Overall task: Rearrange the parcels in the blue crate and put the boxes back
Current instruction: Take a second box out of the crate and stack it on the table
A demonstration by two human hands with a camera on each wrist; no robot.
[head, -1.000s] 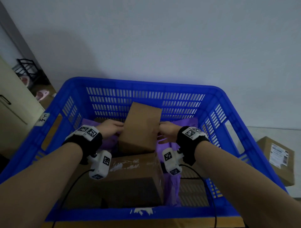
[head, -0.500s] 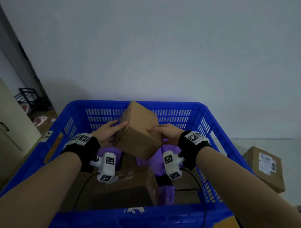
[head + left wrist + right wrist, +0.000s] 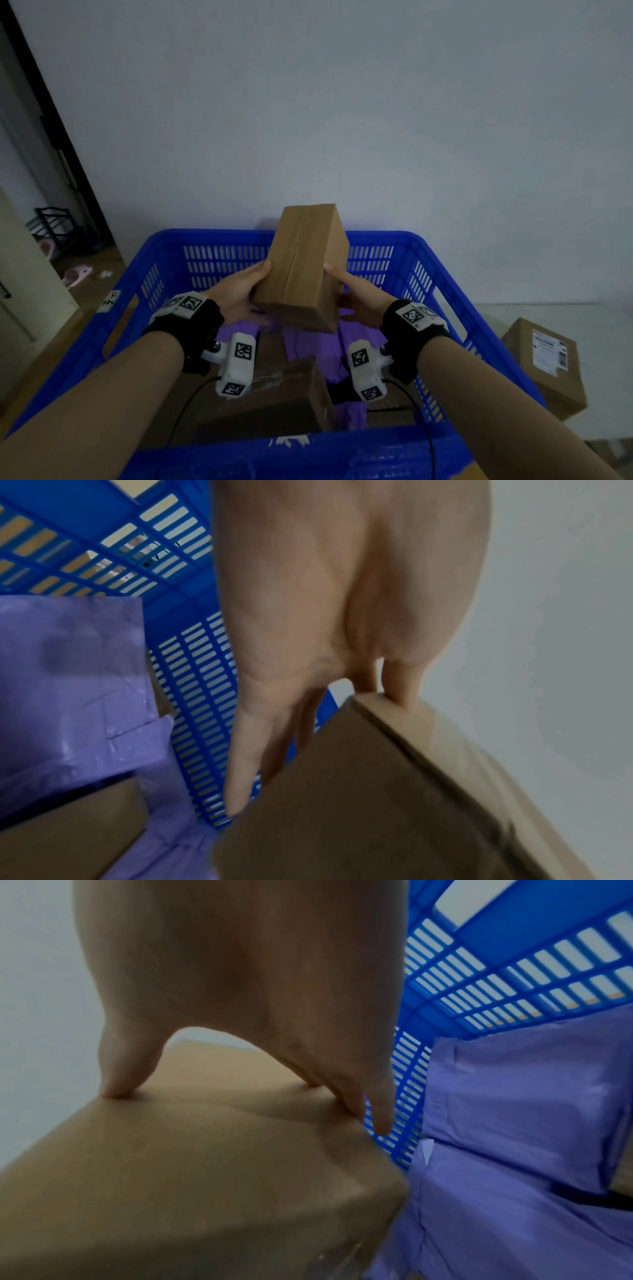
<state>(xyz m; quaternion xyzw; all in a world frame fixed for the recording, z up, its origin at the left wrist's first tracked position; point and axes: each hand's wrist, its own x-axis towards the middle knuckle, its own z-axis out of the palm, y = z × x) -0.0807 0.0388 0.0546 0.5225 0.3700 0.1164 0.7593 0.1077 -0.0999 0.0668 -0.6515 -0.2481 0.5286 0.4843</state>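
Plain brown cardboard box [image 3: 303, 267] — taped centre seam, tilted — gripped between left hand [image 3: 236, 294] and right hand [image 3: 359, 298] above blue crate [image 3: 442, 284].

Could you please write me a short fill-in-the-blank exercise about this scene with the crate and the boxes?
1. Both hands hold a cardboard ____ above the crate.
2. The soft parcels inside the crate are ____ in colour.
3. The labelled box sits ____ the crate, to its right.
4. The crate's colour is ____.

Missing words: box; purple; outside; blue
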